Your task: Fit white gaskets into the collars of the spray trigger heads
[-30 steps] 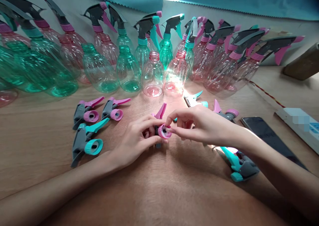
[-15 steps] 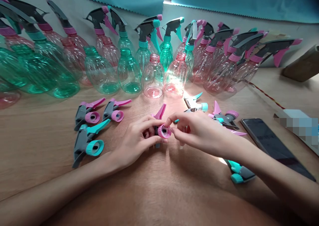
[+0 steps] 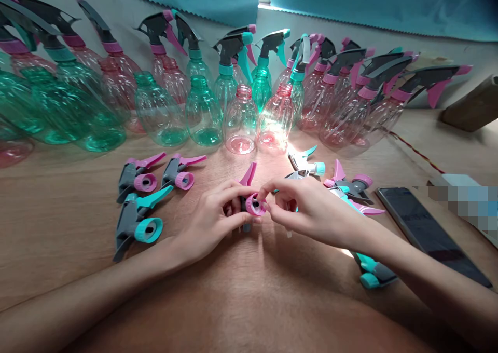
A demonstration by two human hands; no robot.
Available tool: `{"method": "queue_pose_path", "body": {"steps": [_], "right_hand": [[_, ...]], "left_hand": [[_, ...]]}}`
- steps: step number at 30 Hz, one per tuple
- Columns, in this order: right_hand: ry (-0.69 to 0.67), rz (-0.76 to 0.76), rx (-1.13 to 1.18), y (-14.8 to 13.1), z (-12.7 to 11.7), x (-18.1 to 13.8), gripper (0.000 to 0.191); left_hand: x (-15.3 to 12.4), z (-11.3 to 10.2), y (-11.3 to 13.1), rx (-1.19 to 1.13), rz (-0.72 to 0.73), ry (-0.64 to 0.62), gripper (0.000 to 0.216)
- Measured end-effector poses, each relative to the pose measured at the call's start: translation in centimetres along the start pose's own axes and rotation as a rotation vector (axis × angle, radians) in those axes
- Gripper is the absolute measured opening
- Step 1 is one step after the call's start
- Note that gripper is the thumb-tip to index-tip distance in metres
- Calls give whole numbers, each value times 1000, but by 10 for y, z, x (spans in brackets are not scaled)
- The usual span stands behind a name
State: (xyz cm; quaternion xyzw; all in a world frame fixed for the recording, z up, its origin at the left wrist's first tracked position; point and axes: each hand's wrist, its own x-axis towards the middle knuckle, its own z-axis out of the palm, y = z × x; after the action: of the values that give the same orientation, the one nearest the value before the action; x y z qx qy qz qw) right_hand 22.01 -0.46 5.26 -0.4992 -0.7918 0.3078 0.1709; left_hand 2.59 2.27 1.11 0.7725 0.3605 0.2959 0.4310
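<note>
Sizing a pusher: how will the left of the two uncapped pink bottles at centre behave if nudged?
Pink bottle looks empty and thin-walled, so probably very light and easily dented. Wide base, narrow neck: likely slides on the smooth table before tipping. Neighbours stand close, so a push may knock the teal bottle.

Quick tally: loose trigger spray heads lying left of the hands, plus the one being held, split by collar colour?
Pink-collared grey trigger spray heads, lying on the wooden table: 2
Teal-collared grey trigger spray head, lying there: 1
Pink-collared held head, between left hand and right hand: 1
Total: 4
</note>
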Motion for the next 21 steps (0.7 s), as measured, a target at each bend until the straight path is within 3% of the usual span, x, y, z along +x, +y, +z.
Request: {"method": "queue_pose_path", "body": {"steps": [12, 16, 21], "right_hand": [[-66, -43, 83, 11, -7, 7, 16], [-129, -45, 137, 9, -3, 7, 8], [-107, -64, 153, 9, 5, 5, 13]], "left_hand": [[2, 1, 0, -37, -15, -26, 20], [3, 0, -1, -46, -34, -23, 20], [2, -1, -1, -51, -67, 20, 23]]}}
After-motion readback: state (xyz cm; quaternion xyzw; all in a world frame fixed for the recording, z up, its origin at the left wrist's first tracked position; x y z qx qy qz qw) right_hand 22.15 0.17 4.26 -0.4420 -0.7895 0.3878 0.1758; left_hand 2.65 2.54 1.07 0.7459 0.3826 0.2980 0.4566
